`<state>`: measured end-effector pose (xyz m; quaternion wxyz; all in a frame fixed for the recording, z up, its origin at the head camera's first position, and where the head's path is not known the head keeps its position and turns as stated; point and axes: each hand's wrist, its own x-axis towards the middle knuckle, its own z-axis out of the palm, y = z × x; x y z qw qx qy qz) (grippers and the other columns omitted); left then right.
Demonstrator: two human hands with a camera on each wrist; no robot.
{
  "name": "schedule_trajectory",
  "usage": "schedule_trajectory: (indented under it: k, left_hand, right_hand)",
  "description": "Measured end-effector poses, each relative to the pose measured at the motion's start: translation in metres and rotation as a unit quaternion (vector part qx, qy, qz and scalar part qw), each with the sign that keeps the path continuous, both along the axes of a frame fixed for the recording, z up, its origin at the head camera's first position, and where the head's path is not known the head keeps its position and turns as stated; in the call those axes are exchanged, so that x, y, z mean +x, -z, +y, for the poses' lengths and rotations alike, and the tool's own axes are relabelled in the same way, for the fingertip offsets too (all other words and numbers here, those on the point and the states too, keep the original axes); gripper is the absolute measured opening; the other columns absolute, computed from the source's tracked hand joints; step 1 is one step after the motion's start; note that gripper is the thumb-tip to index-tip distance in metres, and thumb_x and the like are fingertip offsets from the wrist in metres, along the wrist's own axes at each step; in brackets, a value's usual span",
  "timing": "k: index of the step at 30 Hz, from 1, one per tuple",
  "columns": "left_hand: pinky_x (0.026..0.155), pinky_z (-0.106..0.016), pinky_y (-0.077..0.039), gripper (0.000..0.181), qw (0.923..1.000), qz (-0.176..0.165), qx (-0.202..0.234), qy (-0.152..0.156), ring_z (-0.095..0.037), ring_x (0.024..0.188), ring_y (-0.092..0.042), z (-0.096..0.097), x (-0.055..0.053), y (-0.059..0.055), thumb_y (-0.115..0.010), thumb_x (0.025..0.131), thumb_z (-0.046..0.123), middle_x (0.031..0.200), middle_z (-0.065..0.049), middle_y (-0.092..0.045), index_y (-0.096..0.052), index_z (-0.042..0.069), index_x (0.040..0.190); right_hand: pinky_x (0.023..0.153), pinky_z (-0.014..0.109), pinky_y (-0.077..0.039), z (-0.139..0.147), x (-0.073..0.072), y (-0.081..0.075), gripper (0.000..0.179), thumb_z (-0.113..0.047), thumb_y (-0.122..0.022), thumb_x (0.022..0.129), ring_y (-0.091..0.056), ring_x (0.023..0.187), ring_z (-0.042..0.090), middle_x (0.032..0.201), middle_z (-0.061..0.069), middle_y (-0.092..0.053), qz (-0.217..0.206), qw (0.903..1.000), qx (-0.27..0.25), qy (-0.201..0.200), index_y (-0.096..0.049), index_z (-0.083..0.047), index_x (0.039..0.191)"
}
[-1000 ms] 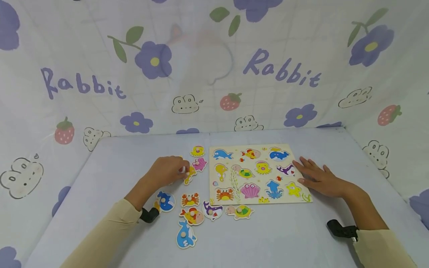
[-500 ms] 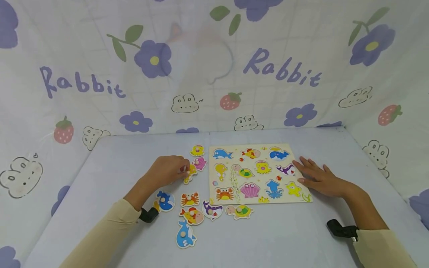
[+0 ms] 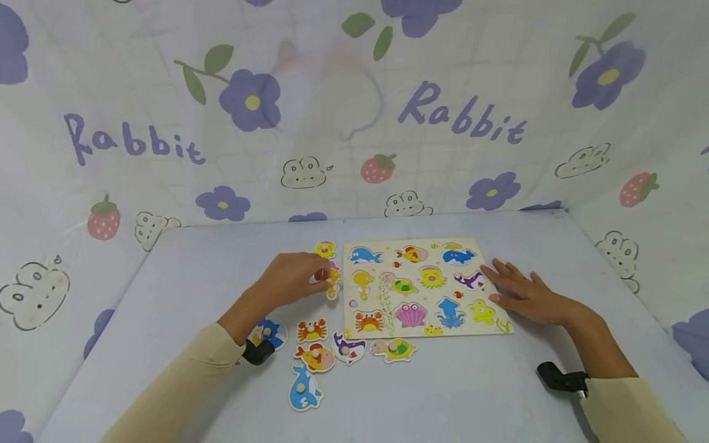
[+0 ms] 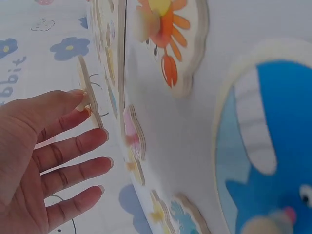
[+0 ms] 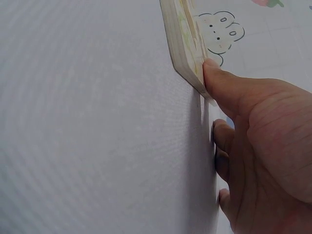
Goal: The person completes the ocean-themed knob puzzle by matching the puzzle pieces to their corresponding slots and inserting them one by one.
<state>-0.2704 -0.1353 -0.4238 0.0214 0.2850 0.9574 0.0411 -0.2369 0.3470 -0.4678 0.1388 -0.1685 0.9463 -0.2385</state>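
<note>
My left hand [image 3: 290,280] pinches a yellow seahorse puzzle piece [image 3: 332,289] between thumb and index finger, just left of the wooden puzzle board [image 3: 389,246]. In the left wrist view the seahorse piece [image 4: 90,90] is seen edge-on, raised off the table, and the other fingers are spread. A pink shell piece [image 3: 334,265] is mostly hidden behind this hand, below a yellow octopus piece [image 3: 325,250]. My right hand [image 3: 532,298] lies at the board's right edge with fingers extended; its thumb [image 5: 229,87] touches the board [image 5: 183,58].
Knobbed pieces lie around the board's lower left: a crab [image 3: 312,331], a fish [image 3: 314,358], a purple whale [image 3: 348,349], a turtle [image 3: 394,351] and a light-blue whale [image 3: 304,391]. A dark-blue whale piece [image 3: 271,332] is partly covered by the left wrist camera [image 3: 258,352].
My left hand has lifted the seahorse piece and carried it right towards the board, now covering most of the pink shell piece. The right hand stays at the board's edge.
</note>
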Motion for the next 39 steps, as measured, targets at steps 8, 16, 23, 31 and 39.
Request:
schedule_trajectory:
  k: [8,16,23,31,39]
  left_hand:
    - [0.067,-0.024,-0.046,0.023,0.9996,-0.001,0.0,0.027,-0.009,0.076,-0.053,0.021,-0.006,0.003,-0.072,0.094,0.041,0.08,0.011,-0.059,-0.071,0.021,0.106]
    - [0.066,-0.024,-0.044,0.021,0.9984,0.013,0.009,0.054,-0.008,0.074,-0.053,0.037,-0.014,0.008,-0.071,0.095,0.041,0.08,0.011,-0.059,-0.071,0.022,0.104]
    - [0.066,-0.024,-0.043,0.019,0.999,-0.001,0.002,0.044,-0.007,0.073,-0.053,0.048,-0.019,0.012,-0.071,0.094,0.041,0.077,0.012,-0.057,-0.072,0.025,0.103]
    - [0.064,-0.024,-0.042,0.018,0.9991,0.0,0.0,0.041,-0.007,0.072,-0.053,0.053,-0.02,0.017,-0.073,0.093,0.042,0.076,0.012,-0.057,-0.071,0.026,0.1]
    - [0.063,-0.026,-0.043,0.02,0.9989,-0.012,0.045,0.006,-0.009,0.073,-0.053,0.054,-0.018,0.022,-0.077,0.09,0.042,0.076,0.012,-0.058,-0.073,0.024,0.097]
  right_hand:
    - [0.11,0.073,0.012,-0.001,0.001,-0.001,0.072,-0.045,-0.054,0.101,0.004,0.152,0.048,0.167,0.022,-0.006,0.001,1.0,0.004,-0.002,-0.025,-0.019,0.162]
    - [0.11,0.073,0.012,-0.003,0.002,-0.003,0.072,-0.045,-0.054,0.101,0.004,0.152,0.048,0.167,0.022,-0.006,-0.002,1.0,0.002,0.0,-0.025,-0.018,0.161]
    - [0.111,0.072,0.013,-0.002,0.002,-0.003,0.073,-0.045,-0.055,0.101,0.005,0.152,0.047,0.167,0.022,-0.006,-0.002,1.0,0.001,0.003,-0.025,-0.019,0.161]
    - [0.111,0.072,0.012,-0.001,0.001,-0.002,0.072,-0.046,-0.054,0.101,0.005,0.152,0.046,0.168,0.021,-0.006,0.003,1.0,0.004,0.002,-0.025,-0.019,0.161]
    - [0.111,0.072,0.012,-0.001,0.001,-0.002,0.072,-0.046,-0.054,0.101,0.005,0.152,0.046,0.168,0.02,-0.006,-0.002,1.0,0.006,0.004,-0.025,-0.02,0.162]
